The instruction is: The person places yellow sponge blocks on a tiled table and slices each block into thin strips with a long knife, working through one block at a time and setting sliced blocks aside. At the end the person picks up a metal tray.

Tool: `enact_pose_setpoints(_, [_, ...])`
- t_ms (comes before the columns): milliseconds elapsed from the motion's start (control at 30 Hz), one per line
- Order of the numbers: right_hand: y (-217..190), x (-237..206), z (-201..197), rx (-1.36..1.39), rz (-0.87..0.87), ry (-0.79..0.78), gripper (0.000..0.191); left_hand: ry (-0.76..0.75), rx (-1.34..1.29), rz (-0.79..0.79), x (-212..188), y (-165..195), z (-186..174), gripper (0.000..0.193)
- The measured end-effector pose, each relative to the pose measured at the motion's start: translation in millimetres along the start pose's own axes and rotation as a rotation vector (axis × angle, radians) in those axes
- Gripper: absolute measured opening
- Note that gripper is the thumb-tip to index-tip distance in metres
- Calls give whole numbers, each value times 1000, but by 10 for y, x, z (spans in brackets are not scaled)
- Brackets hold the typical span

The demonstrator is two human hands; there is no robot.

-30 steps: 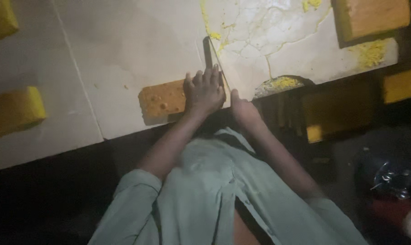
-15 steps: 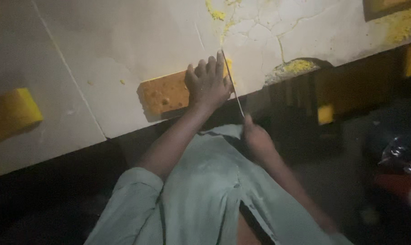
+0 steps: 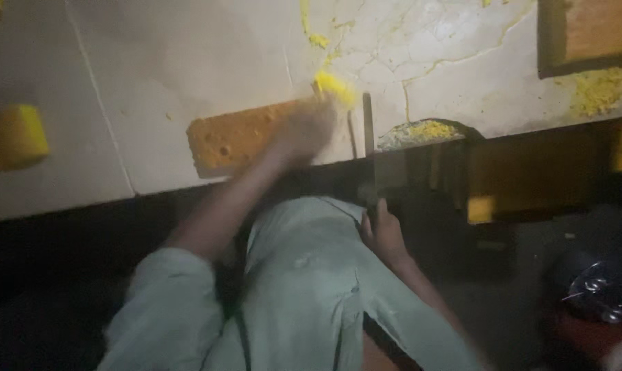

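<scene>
The orange-brown block (image 3: 246, 137) lies flat near the front edge of the pale bench (image 3: 153, 82), its right end under the blurred left hand (image 3: 307, 130), which presses down on it — a bright yellow piece (image 3: 335, 87) shows just above the fingers. Whether this hand's grip closes around anything cannot be told through the blur. Just right of it a thin blade (image 3: 367, 148) stands across the bench edge; the right hand (image 3: 383, 233) below has its grip closed around the lower end. Yellow crumbs (image 3: 421, 130) lie beside the blade — another yellow block (image 3: 12, 137) sits far left.
</scene>
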State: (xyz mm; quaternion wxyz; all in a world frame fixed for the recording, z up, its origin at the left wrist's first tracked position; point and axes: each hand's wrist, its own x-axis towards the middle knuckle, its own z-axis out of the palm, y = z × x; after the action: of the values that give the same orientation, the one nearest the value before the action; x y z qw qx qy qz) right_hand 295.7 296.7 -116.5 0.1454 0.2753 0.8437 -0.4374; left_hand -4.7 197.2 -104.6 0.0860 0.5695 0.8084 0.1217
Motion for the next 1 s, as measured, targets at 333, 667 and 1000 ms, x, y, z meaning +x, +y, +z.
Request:
enact_pose_setpoints(333, [-429, 456, -48, -231, -146, -156, 47, -46, -11, -461, -293, -2, -219, 60])
enact_pose_setpoints(667, [-1812, 1100, -195, 51, 468, -182, 35, 115, 36, -410, -387, -31, -242, 63])
enact_pose_setpoints(1000, [-1001, 176, 271, -432, 27, -104, 62, 127, -19, -422, -348, -60, -292, 67])
